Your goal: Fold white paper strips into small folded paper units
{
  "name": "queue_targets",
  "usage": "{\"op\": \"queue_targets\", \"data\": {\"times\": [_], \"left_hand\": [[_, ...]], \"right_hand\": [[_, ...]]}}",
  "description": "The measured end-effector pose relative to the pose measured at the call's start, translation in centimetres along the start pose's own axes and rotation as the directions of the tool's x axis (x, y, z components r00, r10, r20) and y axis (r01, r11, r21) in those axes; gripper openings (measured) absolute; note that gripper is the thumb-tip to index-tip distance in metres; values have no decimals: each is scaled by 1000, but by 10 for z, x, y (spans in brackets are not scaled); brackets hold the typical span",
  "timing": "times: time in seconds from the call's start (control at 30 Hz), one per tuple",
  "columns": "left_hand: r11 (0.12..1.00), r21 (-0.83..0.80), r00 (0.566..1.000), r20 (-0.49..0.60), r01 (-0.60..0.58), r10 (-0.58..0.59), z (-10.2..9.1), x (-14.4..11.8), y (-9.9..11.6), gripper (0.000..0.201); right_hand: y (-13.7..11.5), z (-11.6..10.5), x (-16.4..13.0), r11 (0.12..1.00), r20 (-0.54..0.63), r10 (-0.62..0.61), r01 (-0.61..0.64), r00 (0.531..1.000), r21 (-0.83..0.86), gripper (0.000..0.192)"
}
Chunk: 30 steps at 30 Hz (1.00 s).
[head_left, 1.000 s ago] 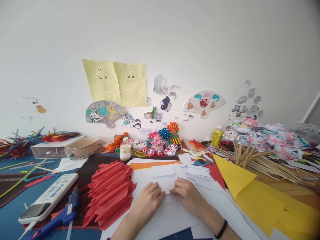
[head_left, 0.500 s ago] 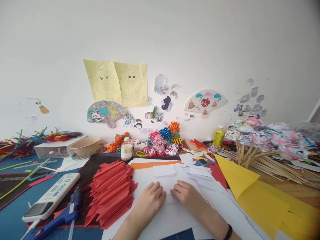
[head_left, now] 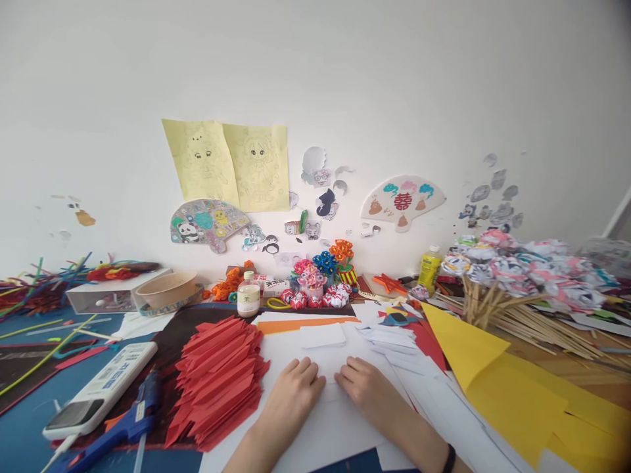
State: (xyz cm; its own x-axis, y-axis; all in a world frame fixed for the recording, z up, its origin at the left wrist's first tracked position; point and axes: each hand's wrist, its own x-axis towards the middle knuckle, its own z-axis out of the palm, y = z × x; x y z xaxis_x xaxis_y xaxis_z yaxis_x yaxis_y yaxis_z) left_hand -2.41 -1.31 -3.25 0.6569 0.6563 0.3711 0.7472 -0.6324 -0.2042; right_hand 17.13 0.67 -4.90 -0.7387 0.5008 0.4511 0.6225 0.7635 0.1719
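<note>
A small piece of white paper [head_left: 330, 390] lies between my two hands on larger white sheets, its outline hard to make out against them. My left hand [head_left: 298, 387] is closed at its left side, fingers curled with the tips on the paper. From the right, my right hand [head_left: 363, 384] pinches the same piece in a like way. The thumbs are mostly hidden. Just beyond the fingers rests a folded white paper [head_left: 323, 336]. Several folded white strips [head_left: 392, 341] are heaped to the right of it. Left of my left hand is a stack of folded red paper pieces [head_left: 219, 381].
A blue glue gun [head_left: 133, 420] and a white power strip [head_left: 106, 387] lie at left. Yellow paper sheets [head_left: 513, 401] cover the right side, in front of paper flowers [head_left: 522, 269] on wooden sticks. A small bottle [head_left: 248, 295] stands behind the red stack.
Both hands stay at nearly the same place on the white paper, with only slight finger movement. The whole view has shifted very slightly.
</note>
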Motion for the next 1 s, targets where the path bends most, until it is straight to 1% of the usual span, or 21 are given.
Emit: {"op": "queue_targets", "data": {"times": [0.17,0.27,0.37,0.5,0.53,0.6,0.63,0.67,0.73,0.83,0.9,1.0], "left_hand": [[1000,-5,1000,18,-15,15,-1,1,-1,17],[999,23,998,62,-27,26,-3,1,-1,13],[1000,6,993,121,-3,3,-7,0,0,8],[998,-43,982,186,42,-33,-16,-5,0,27],[995,-72,981,186,66,-52,-18,-6,-1,27],[978,-157,980,166,134,-108,-18,-8,-2,19],[963,-203,978,148,177,-148,-17,-8,-2,17],[944,-249,973,130,219,-191,-14,-7,-3,19],[901,-314,954,98,299,-282,-7,-5,-2,24],[813,-424,912,87,398,-401,3,0,-1,15],[765,-476,890,93,434,-447,7,2,-1,12],[743,-516,888,85,427,-452,9,4,-2,11]], "right_hand": [[-3,0,0,999,16,43,-43,999,9,20],[-5,-6,-1,988,79,121,-128,989,81,21],[-6,-12,-3,954,142,216,-240,966,181,32],[-4,-14,-5,894,150,327,-357,933,272,43],[-3,-14,-5,873,146,359,-387,922,297,43],[-2,-13,-5,820,140,425,-446,894,360,41],[-1,-13,-4,790,137,453,-468,881,396,37],[-1,-13,-3,761,135,477,-485,869,432,32],[0,-13,-1,712,134,511,-505,849,488,22],[-1,-12,3,673,130,539,-518,832,528,14],[-1,-12,5,656,134,549,-525,825,543,14],[-2,-12,7,636,139,550,-520,824,570,15]]}}
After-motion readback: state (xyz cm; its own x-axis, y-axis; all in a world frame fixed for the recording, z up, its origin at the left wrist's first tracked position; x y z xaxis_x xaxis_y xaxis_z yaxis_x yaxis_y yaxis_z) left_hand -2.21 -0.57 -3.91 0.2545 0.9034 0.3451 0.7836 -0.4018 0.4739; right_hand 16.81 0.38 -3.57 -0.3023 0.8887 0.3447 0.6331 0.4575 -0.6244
